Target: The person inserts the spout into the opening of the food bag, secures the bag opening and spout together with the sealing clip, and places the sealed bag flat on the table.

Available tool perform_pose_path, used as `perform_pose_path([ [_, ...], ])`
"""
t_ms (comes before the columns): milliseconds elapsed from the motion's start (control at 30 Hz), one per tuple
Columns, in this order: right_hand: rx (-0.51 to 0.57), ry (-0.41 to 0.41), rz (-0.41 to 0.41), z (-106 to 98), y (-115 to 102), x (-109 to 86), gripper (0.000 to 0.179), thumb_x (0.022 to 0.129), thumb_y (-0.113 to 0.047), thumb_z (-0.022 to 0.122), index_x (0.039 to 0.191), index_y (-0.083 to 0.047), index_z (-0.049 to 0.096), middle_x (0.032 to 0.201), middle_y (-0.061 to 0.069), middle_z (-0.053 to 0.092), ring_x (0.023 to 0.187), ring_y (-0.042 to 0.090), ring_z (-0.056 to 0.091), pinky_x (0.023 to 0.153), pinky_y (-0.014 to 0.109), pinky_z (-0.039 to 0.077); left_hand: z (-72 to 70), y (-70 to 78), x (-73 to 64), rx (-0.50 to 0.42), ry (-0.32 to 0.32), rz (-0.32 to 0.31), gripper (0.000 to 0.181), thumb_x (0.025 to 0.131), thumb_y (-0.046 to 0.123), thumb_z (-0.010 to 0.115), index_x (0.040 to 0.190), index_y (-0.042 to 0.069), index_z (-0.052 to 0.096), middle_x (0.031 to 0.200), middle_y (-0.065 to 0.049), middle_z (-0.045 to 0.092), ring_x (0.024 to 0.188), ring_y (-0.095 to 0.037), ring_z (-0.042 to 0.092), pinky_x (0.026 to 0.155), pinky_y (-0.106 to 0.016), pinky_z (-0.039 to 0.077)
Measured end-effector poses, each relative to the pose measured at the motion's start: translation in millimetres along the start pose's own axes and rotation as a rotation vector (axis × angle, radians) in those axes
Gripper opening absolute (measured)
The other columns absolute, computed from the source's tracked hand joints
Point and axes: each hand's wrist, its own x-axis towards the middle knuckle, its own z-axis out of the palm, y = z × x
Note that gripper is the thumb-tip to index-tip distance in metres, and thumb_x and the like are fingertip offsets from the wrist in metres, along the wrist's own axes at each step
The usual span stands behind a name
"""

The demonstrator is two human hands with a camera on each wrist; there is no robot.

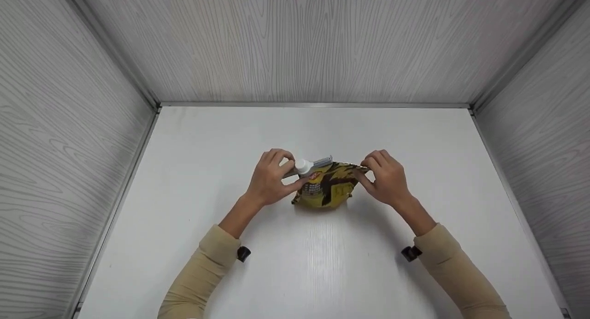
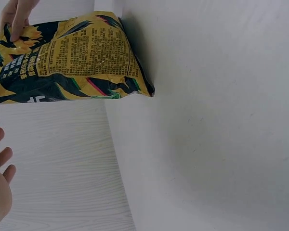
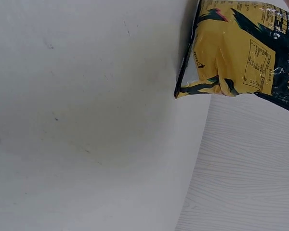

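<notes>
A yellow and black printed snack bag (image 1: pixel 329 190) stands upright with its lower end on the white table. Along the left part of its top edge lies a pale grey sealing clip (image 1: pixel 322 162) with a round white cap (image 1: pixel 302 166). My left hand (image 1: pixel 271 180) holds the clip's left end beside the cap, its thumb against the bag's front. At the top right corner, my right hand (image 1: pixel 385 178) pinches the bag between thumb and fingers. In the left wrist view the bag (image 2: pixel 86 53) shows dense small print; the clip is out of sight in both wrist views.
The white tabletop (image 1: pixel 295 273) spreads around the bag. Grey wood-grain panels enclose it at the back (image 1: pixel 295 47), the left (image 1: pixel 55 148) and the right (image 1: pixel 548 125). A small black device (image 1: pixel 243 253) is worn at the left cuff, another (image 1: pixel 411 253) at the right.
</notes>
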Motion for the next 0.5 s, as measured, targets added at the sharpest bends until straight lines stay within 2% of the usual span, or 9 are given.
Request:
perform_pose_path([
  [367,-0.011,-0.012,-0.023,-4.4,-9.2,0.5,0.023,0.087,-0.016,0.083,0.089,-0.005,0.063,0.090,0.011,0.064,0.081,0.028,0.062,0.064,0.042,0.055,-4.5,0.0,-6.7,-0.016,0.009,-0.004,0.041,0.087,0.048,0.085,0.089,0.010,0.069,0.106,-0.006,0.068,0.107,-0.025,0.062,0.093,-0.044,0.055],
  [500,-0.006,-0.008,-0.026,-5.0,-11.0,2.1,0.023,0.086,-0.015,0.083,0.089,-0.005,0.063,0.090,0.011,0.064,0.081,0.028,0.062,0.063,0.042,0.054,-4.9,-0.5,-8.0,-0.028,-0.007,-0.031,0.041,0.087,0.048,0.085,0.092,0.010,0.070,0.108,-0.006,0.068,0.109,-0.025,0.062,0.095,-0.043,0.055],
])
